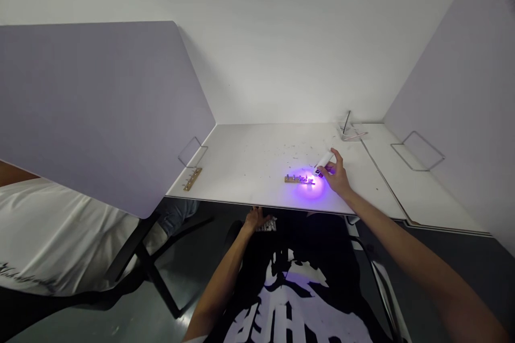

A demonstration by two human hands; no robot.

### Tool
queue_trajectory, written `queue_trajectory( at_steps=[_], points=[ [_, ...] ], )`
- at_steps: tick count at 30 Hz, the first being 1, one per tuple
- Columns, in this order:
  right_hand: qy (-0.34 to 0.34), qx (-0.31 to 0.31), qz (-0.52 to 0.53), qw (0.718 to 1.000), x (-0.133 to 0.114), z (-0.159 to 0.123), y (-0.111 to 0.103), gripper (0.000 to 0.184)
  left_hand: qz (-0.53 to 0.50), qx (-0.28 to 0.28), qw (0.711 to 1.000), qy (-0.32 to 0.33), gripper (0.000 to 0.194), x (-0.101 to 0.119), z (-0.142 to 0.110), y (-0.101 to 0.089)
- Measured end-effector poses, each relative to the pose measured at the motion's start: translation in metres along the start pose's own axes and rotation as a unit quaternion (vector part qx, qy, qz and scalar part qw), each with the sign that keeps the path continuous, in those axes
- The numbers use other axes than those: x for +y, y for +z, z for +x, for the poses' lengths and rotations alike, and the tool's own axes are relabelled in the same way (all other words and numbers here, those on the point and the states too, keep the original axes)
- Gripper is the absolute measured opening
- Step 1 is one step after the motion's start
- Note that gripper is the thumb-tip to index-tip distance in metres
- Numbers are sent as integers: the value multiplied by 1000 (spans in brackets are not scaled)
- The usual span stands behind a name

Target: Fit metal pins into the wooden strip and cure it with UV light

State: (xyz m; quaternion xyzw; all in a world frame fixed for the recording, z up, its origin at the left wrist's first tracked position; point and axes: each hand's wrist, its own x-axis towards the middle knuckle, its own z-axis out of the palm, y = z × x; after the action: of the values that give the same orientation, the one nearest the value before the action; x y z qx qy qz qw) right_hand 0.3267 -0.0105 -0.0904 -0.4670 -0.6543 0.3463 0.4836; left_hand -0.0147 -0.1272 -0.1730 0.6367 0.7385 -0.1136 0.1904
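Note:
My right hand (337, 174) reaches over the white desk (249, 155) and grips a small white torch (324, 163). The torch throws a violet glow (309, 185) onto the desk. In that glow lies a narrow strip (300, 179) carrying small parts, just left of the torch's tip. My left hand (255, 218) rests below the desk's front edge, on my lap beside a dark shirt; its fingers look curled, and I cannot make out anything in them.
A second narrow strip (192, 178) lies at the desk's left front corner. Grey divider panels (92, 112) stand left and right on wire feet (418, 151). A metal clip (349, 129) sits at the back. Another person in a white shirt (48, 236) sits left.

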Motion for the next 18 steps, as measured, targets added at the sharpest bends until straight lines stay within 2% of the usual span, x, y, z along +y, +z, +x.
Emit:
queue_trajectory(
  at_steps=[10,18],
  points=[
    [16,0,-25,1000,-4,-4,-7,60,6,-15,1000,9,45,0,4,6],
    [28,7,-41,999,-15,-9,-10,61,-6,-5,1000,27,46,1,4,7]
  ],
)
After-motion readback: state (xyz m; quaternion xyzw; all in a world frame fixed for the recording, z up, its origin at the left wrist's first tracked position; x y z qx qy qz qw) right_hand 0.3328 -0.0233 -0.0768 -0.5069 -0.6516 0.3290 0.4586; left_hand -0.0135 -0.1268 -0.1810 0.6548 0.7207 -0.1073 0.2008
